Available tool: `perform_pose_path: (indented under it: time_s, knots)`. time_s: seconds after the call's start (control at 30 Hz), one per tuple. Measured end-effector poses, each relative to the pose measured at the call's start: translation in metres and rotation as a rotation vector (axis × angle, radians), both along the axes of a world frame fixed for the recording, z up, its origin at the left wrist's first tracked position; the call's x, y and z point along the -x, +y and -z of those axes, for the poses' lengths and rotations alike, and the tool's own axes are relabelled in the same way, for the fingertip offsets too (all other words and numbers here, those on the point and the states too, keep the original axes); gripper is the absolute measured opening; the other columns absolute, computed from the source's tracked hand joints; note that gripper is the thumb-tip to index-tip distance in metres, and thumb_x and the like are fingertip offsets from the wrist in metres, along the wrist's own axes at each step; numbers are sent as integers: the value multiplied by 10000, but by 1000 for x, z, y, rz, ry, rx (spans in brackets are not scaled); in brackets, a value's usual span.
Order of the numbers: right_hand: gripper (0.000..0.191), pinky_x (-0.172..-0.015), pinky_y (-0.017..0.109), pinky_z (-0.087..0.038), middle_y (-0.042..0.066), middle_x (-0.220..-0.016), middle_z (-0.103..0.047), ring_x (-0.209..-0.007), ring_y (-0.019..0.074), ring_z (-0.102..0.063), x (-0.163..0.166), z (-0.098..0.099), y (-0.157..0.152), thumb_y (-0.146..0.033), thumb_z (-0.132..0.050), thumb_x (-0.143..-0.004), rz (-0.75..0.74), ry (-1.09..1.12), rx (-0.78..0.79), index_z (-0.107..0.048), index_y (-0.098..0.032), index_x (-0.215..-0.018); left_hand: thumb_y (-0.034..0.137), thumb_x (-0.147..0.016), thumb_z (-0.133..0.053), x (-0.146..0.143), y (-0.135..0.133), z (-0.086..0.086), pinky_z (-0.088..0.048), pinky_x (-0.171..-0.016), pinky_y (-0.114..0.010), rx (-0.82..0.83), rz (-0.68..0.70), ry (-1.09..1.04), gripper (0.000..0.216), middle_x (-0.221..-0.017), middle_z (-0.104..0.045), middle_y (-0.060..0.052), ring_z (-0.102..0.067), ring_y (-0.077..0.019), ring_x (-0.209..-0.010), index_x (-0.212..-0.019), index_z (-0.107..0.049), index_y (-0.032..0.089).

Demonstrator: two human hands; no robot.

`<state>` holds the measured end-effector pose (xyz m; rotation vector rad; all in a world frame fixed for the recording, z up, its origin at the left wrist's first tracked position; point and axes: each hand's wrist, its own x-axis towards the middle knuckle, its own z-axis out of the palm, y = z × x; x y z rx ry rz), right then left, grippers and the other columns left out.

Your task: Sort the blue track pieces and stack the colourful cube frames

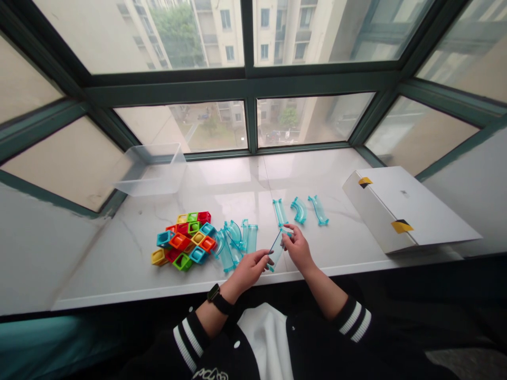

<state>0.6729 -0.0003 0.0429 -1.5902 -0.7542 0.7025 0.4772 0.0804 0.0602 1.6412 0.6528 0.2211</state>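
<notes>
My left hand (pixel 249 270) and my right hand (pixel 296 247) meet over the front of a white marble sill (pixel 222 190). Both pinch a thin dark strip (pixel 275 240) stretched between them, the left at its lower end, the right at its upper end. A clear teal track piece (pixel 277 256) lies under the hands, partly hidden. To the left lies a pile of teal track pieces (pixel 235 238) and a heap of coloured square blocks (pixel 185 240). Three separate teal track pieces (pixel 300 210) lie beyond my right hand.
A clear plastic tub (pixel 152 169) stands at the back left against the window. A white flat box (pixel 407 208) with yellow-and-black tape lies at the right. Window frames enclose the sill on three sides. My dark sleeves and a wristwatch show below.
</notes>
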Motion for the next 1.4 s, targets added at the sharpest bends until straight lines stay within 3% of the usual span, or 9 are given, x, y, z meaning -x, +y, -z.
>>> perform_pose_path:
  time_s: [0.13, 0.23, 0.43, 0.53, 0.63, 0.97, 1.2, 1.4]
  knots:
    - [775, -718, 320, -585, -29, -868, -663, -699, 162, -645, 5, 1, -3, -445, -690, -923, -51, -126, -80, -323, -236, -1573, 560, -985, -581, -8, 0, 4, -612, -746, -334, 168, -78, -58, 532, -1061, -790, -124, -736, -192, -840, -1315, -676, 154]
    - [830, -731, 330, -604, 14, -1020, -657, -709, 149, -647, 9, 1, -6, -421, -706, -928, -114, -205, -137, -258, -270, -1610, 592, -945, -650, -15, 7, 7, -622, -776, -349, 253, -177, -95, 576, -1094, -781, -136, -748, -195, -857, -1310, -662, 147]
    - [451, -742, 327, -617, 64, -1156, -658, -820, 164, -676, 8, -1, -10, -308, -685, -938, -238, -359, -208, -574, -276, -1374, 484, -987, -660, -36, 21, 2, -632, -899, -390, 380, -334, -147, 500, -1124, -769, -141, -761, -192, -908, -1340, -632, 131]
    - [239, -741, 322, -614, 60, -1103, -671, -846, 172, -685, 4, -3, -10, -264, -615, -973, -211, -398, -225, -672, -261, -1206, 390, -1015, -643, -50, 22, -2, -631, -934, -398, 418, -347, -171, 428, -1134, -758, -137, -762, -186, -918, -1354, -622, 128]
    - [190, -773, 335, -619, 59, -1052, -690, -872, 186, -694, -2, -3, -10, -256, -572, -992, -155, -437, -206, -714, -255, -1119, 306, -1022, -635, -65, 23, -3, -631, -953, -407, 437, -345, -160, 419, -1153, -738, -130, -761, -171, -901, -1402, -601, 132]
    - [198, -840, 391, -605, 77, -1017, -741, -879, 226, -700, -39, 5, 7, -289, -573, -982, 64, -526, -115, -738, -242, -1081, 265, -975, -641, -96, 31, 9, -639, -777, -319, 117, -278, -61, 467, -1261, -676, -136, -744, -185, -939, -1428, -564, 179]
    - [223, -829, 372, -594, 79, -1005, -744, -860, 224, -699, -55, 18, 29, -280, -554, -958, 107, -556, -20, -744, -225, -1062, 244, -939, -644, -107, 37, 25, -605, -947, -397, -175, -227, -17, 435, -1349, -652, -133, -701, -178, -937, -1372, -641, 196]
    - [234, -847, 373, -584, 87, -1030, -751, -860, 224, -704, -60, 32, 37, -260, -547, -949, 103, -573, 21, -745, -212, -1064, 237, -932, -655, -113, 41, 35, -582, -971, -373, -235, -195, 63, 493, -1311, -611, -139, -675, -162, -903, -1419, -622, 172]
